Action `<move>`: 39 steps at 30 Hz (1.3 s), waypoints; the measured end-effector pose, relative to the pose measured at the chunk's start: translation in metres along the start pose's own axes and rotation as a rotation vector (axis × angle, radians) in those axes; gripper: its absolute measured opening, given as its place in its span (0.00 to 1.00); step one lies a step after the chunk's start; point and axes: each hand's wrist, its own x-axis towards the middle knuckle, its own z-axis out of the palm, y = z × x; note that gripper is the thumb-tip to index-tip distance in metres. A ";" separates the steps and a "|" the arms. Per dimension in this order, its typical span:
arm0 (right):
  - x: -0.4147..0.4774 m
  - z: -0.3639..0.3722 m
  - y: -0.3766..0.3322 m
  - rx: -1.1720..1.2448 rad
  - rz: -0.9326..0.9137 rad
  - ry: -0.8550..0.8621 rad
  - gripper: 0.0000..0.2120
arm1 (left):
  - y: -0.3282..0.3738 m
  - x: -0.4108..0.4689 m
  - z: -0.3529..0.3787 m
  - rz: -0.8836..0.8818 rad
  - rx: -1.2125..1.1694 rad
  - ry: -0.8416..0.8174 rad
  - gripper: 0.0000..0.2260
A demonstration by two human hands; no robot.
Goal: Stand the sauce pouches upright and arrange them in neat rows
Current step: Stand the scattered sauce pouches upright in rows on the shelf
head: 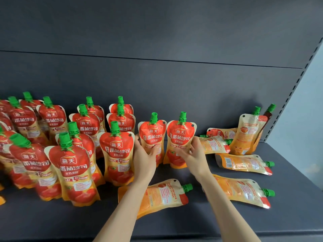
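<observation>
Red and orange tomato sauce pouches with green caps fill a dark shelf (174, 222). Several stand upright in rows on the left (73, 165). My left hand (145, 158) grips the lower part of one upright pouch (152, 131). Beside it, my right hand (194, 154) holds a second upright pouch (180, 135) by its lower right side. Both pouches stand side by side near the middle of the shelf. One pouch (162, 194) lies flat under my left forearm. Others lie flat at the right (243, 191), (243, 163), (213, 144).
At the far right a pouch (246, 135) leans against the slotted shelf upright (293, 95), with another behind it. The dark back panel (157, 84) rises behind the rows. The shelf's front edge runs along the bottom of the view.
</observation>
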 end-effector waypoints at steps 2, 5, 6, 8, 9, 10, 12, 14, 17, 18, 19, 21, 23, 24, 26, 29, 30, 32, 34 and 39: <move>0.000 0.001 0.000 -0.055 -0.014 0.027 0.19 | 0.002 0.001 0.001 0.009 0.038 0.026 0.29; -0.002 0.002 0.001 -0.100 -0.034 0.057 0.18 | 0.002 0.004 0.001 0.003 0.051 0.023 0.29; -0.003 0.003 0.001 -0.105 -0.039 0.058 0.18 | 0.001 0.005 0.000 -0.004 0.051 0.016 0.30; -0.002 0.004 0.000 -0.111 -0.040 0.052 0.18 | 0.000 0.007 -0.001 -0.029 0.048 0.009 0.31; -0.002 0.004 0.000 -0.115 -0.036 0.050 0.17 | 0.000 0.008 0.000 -0.046 0.046 0.012 0.31; -0.002 0.005 0.000 -0.119 -0.034 0.050 0.17 | 0.001 0.008 0.000 -0.065 0.045 0.017 0.31; -0.003 0.007 0.001 -0.125 -0.038 0.049 0.17 | 0.004 0.006 0.001 -0.108 0.024 0.021 0.30; -0.003 0.009 0.000 -0.133 -0.041 0.046 0.16 | 0.005 0.006 0.002 -0.142 -0.008 0.011 0.29; -0.003 0.009 -0.001 -0.142 -0.038 0.046 0.16 | 0.005 0.007 0.000 -0.191 -0.032 -0.014 0.28; -0.002 0.010 -0.001 -0.144 -0.036 0.045 0.16 | 0.005 0.007 0.000 -0.206 -0.039 -0.021 0.28; -0.002 0.010 -0.001 -0.144 -0.034 0.044 0.16 | 0.005 0.008 -0.001 -0.215 -0.046 -0.029 0.28; -0.003 0.012 -0.002 -0.145 -0.033 0.041 0.16 | 0.006 0.008 -0.001 -0.213 -0.057 -0.043 0.27; -0.004 0.013 -0.003 -0.148 -0.029 0.038 0.16 | 0.007 0.007 -0.001 -0.200 -0.061 -0.049 0.27; -0.004 0.014 -0.003 -0.151 -0.027 0.040 0.16 | 0.007 0.008 -0.001 -0.201 -0.063 -0.051 0.27; -0.004 0.015 -0.003 -0.161 -0.028 0.042 0.16 | 0.006 0.008 -0.002 -0.216 -0.061 -0.052 0.27; -0.005 0.016 -0.004 -0.173 -0.022 0.036 0.16 | 0.006 0.007 -0.004 -0.225 -0.045 -0.054 0.27; -0.005 0.016 -0.004 -0.179 -0.021 0.036 0.16 | 0.007 0.006 -0.004 -0.220 -0.041 -0.053 0.27; -0.005 0.016 -0.005 -0.190 -0.019 0.036 0.17 | 0.010 0.004 -0.004 -0.208 -0.026 -0.047 0.28; -0.005 0.016 -0.007 -0.213 -0.011 0.036 0.18 | 0.014 0.001 -0.004 -0.185 -0.004 -0.040 0.28; -0.007 0.014 -0.013 -0.284 0.026 0.034 0.21 | 0.022 -0.008 -0.005 -0.106 -0.041 -0.039 0.30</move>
